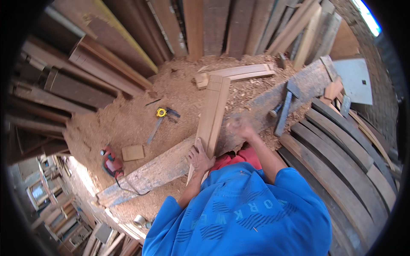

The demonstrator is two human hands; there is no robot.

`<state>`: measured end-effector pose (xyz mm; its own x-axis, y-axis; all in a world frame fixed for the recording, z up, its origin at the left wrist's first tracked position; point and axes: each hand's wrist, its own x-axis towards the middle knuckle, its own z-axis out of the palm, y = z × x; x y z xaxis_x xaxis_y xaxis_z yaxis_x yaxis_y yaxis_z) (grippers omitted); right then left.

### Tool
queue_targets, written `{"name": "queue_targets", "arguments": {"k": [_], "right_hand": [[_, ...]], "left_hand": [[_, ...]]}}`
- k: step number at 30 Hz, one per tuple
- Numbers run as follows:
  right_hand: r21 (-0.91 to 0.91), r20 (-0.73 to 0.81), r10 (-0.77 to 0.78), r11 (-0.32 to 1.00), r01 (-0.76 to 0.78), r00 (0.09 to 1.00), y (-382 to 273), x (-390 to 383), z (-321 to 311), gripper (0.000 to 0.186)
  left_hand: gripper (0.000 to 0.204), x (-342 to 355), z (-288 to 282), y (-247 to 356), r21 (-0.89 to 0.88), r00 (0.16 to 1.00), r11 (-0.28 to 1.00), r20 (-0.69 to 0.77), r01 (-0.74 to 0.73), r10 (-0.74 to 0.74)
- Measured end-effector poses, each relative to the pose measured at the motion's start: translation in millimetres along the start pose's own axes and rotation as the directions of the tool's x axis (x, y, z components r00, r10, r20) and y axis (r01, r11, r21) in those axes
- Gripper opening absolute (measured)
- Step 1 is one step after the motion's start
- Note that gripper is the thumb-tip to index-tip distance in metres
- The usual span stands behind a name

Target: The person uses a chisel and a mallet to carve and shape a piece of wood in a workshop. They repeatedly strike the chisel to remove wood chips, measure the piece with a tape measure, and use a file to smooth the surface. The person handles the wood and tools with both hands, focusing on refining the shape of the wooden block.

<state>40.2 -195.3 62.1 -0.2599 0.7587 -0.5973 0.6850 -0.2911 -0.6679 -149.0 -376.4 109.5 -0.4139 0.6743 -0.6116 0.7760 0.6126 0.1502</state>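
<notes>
A planed wooden board (211, 106) with lines marked across its far end lies over a long rough plank (166, 162). My left hand (200, 158) grips the board's near part, fingers laid over its edge. To the right of the board, my right hand (241, 128) is smeared by motion above the rough plank, so its fingers cannot be made out. A second planed piece (243, 73) lies beyond the board's far end. The hammer (285, 106) rests farther right on the rough plank, its head pointing away from me.
Sawdust and shavings (171, 85) cover the ground. At left lie a red power tool (112, 163), a small wooden block (133, 152), a yellow tape measure (161, 112) and a square (154, 130). Boards (215, 25) stand along the back; dark timbers (337, 166) are stacked at right.
</notes>
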Motion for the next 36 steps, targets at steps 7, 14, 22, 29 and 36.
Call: {"name": "queue_targets", "arguments": {"k": [7,14,22,29,36], "right_hand": [[-0.125,-0.829,0.155,0.885,-0.448,0.538,94,40,-201,0.071],[0.106,-0.626,0.470,0.842,-0.530,0.622,88,86,-205,0.065],[0.136,-0.430,0.318,0.948,-0.287,0.845,148,63,-235,0.035],[0.810,-0.321,0.394,0.585,0.034,0.862,184,-54,-204,0.021],[0.948,-0.231,0.482,0.308,0.084,0.845,215,-120,-198,0.020]], "left_hand": [[0.125,15,18,-14,0.158,0.968,0.967,-0.123,-0.198,0.219],[0.129,22,19,-29,0.176,0.968,0.954,-0.023,-0.242,0.250],[0.130,44,17,1,0.291,0.914,0.874,0.000,-0.388,0.405],[0.130,100,18,181,0.253,0.735,0.694,0.134,-0.674,0.665],[0.115,135,32,344,0.320,0.522,0.493,0.003,-0.809,0.853]]}}
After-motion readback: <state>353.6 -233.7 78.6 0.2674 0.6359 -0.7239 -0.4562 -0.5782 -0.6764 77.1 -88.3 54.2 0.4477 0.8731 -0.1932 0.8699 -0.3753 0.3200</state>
